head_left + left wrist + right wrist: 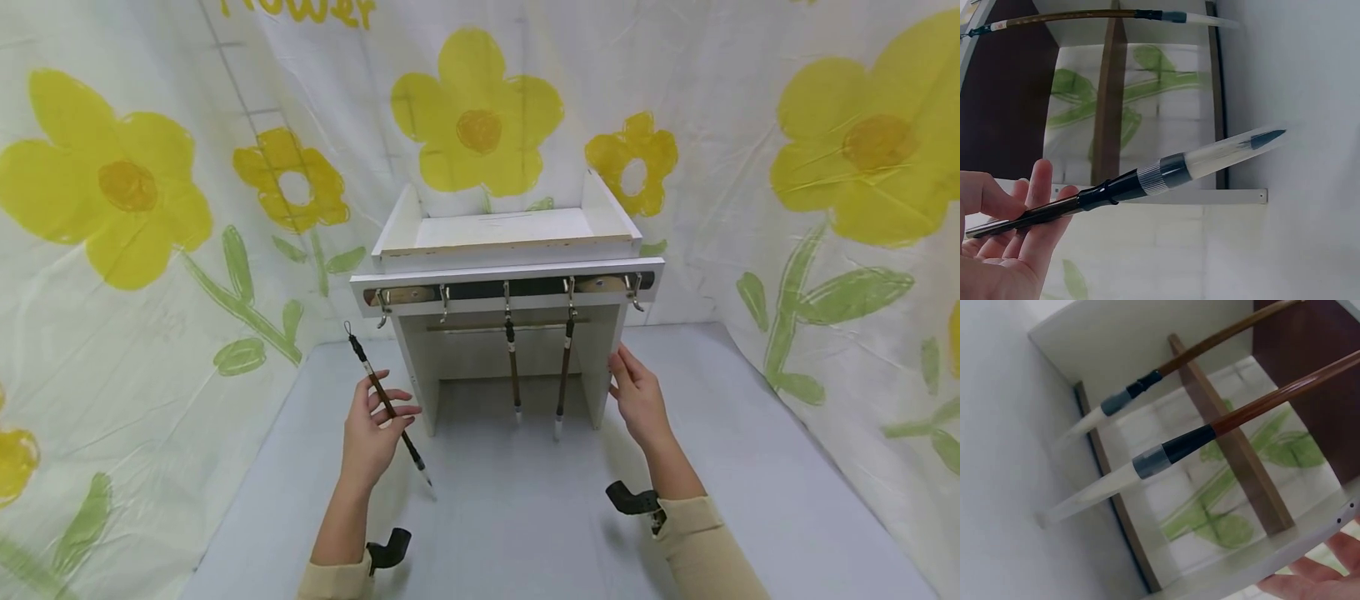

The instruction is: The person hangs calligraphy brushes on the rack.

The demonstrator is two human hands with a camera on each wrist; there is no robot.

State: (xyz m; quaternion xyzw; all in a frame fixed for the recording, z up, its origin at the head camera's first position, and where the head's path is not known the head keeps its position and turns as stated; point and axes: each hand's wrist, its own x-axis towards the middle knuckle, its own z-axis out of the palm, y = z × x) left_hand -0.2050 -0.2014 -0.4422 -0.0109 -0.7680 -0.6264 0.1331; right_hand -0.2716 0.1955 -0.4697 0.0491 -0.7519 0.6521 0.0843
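My left hand pinches a calligraphy brush between thumb and fingers, left of a white wooden rack. The brush slants, its cord loop up and its tip down to the right. In the left wrist view, a clear cap covers the pale bristles and dark tip of this brush. My right hand touches the outer side of the rack's right panel with extended fingers. Two more capped brushes, one near the middle and one to its right, hang from the rack's hooks.
Metal hooks line the rack's front bar; the two leftmost and the far right one carry no brush. A thin wooden crossbar runs behind the brushes. The rack stands on a pale tabletop, before a flower-painted curtain.
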